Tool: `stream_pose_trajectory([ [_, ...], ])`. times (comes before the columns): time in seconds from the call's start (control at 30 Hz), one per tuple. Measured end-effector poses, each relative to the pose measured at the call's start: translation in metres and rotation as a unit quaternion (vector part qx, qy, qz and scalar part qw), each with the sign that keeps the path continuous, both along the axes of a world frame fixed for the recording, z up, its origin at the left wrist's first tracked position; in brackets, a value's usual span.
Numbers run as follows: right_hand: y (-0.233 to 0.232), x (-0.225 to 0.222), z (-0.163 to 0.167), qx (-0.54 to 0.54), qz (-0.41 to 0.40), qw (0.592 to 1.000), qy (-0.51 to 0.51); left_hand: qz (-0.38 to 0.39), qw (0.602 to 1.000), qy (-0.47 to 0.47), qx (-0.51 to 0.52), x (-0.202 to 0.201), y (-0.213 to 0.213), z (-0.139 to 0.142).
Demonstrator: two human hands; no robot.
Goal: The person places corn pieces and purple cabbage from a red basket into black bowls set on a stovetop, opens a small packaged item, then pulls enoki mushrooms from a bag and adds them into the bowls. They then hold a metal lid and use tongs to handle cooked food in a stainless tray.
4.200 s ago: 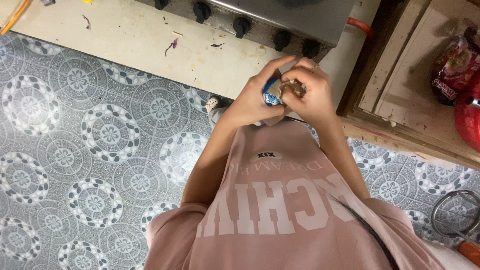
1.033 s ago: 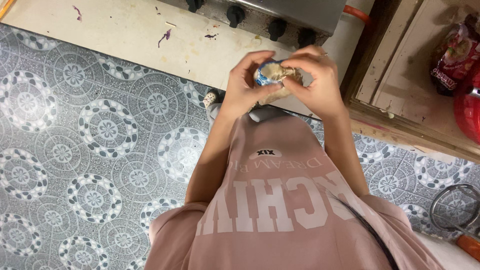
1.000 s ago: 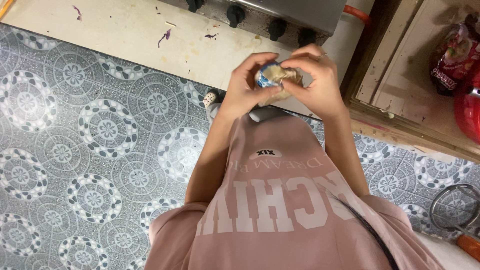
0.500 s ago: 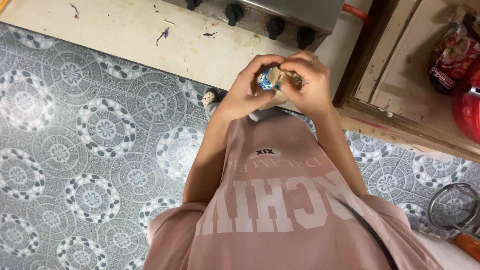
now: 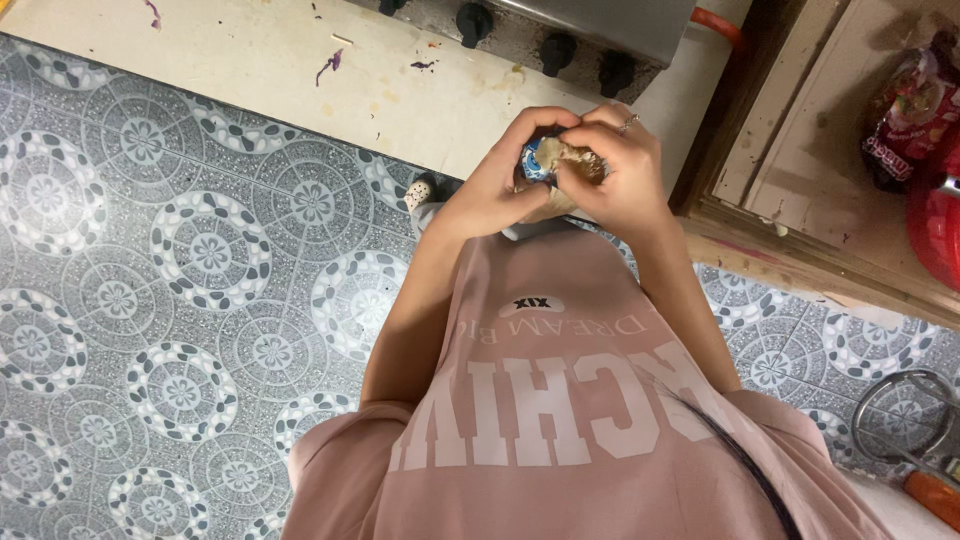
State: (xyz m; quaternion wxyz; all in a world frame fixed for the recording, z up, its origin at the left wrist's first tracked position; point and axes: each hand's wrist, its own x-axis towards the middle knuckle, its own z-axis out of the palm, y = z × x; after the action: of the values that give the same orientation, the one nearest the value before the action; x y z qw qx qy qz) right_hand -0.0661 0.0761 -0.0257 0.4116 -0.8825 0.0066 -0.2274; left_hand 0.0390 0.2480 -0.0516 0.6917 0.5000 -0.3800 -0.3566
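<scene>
**Mira:** Grey floor tiles (image 5: pixel 180 290) with round flower patterns fill the left side, and above them runs a cream table (image 5: pixel 300 70) with purple scraps on it — behind stands a stove with black knobs (image 5: pixel 475 18). What do the hands hold?

**Tomas:** Both hands are together in front of the chest, over the pink shirt (image 5: pixel 560 400). The left hand (image 5: pixel 495 190) and the right hand (image 5: pixel 620 175) are closed around one small bundle (image 5: pixel 560 165) between them; it is pale brown and crumpled, with a bit of blue and white at its left end. It stays in the air, just before the table edge, not resting on anything.

**Mira:** How will it handle, you think?

**Tomas:** I judge it light and soft — it looks like thin wrapping or skin that folds under the fingers, so it is not stiff. What is inside I cannot tell. Pressing hard could crush it, so I would hold it at the two ends with the fingertips, as it seems now, and not squeeze the middle.

**Mira:** Is it slippery?

**Tomas:** The brown part looks dry and a little rough, so probably not. The blue part seems smoother. The right hand wears a ring, which could catch on thin material.

**Mira:** And on the right side?

**Tomas:** A wooden shelf (image 5: pixel 800 200) with red packets (image 5: pixel 915 110), well apart from the hands.
</scene>
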Motion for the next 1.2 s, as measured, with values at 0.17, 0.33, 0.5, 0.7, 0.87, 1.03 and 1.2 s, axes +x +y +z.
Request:
stream_pose_trajectory([
  [0.17,0.004,0.002,-0.011,-0.014,-0.018,0.999,-0.036,0.006,1.000,-0.022,-0.005,0.002,-0.001,-0.006],
  [0.33,-0.003,0.003,-0.010,0.041,0.007,0.999,0.024,0.017,1.000,-0.008,-0.007,0.007,-0.001,-0.007],
  [0.5,-0.005,0.006,-0.006,0.072,0.037,0.996,0.024,0.012,1.000,0.027,0.003,0.010,0.000,-0.005],
  [0.7,-0.003,0.002,-0.011,0.088,-0.007,0.995,0.044,0.001,1.000,0.026,-0.013,0.010,0.000,-0.002],
  [0.87,-0.002,0.002,-0.010,0.108,-0.015,0.993,0.051,0.010,1.000,0.028,-0.003,0.010,-0.001,-0.002],
  [1.03,-0.002,0.004,-0.002,0.064,0.015,0.997,0.029,-0.001,0.999,0.033,-0.003,0.013,-0.001,0.002],
  [1.2,0.002,0.005,-0.003,0.047,-0.026,0.998,0.037,-0.007,0.999,0.018,0.025,0.012,-0.003,0.003],
])
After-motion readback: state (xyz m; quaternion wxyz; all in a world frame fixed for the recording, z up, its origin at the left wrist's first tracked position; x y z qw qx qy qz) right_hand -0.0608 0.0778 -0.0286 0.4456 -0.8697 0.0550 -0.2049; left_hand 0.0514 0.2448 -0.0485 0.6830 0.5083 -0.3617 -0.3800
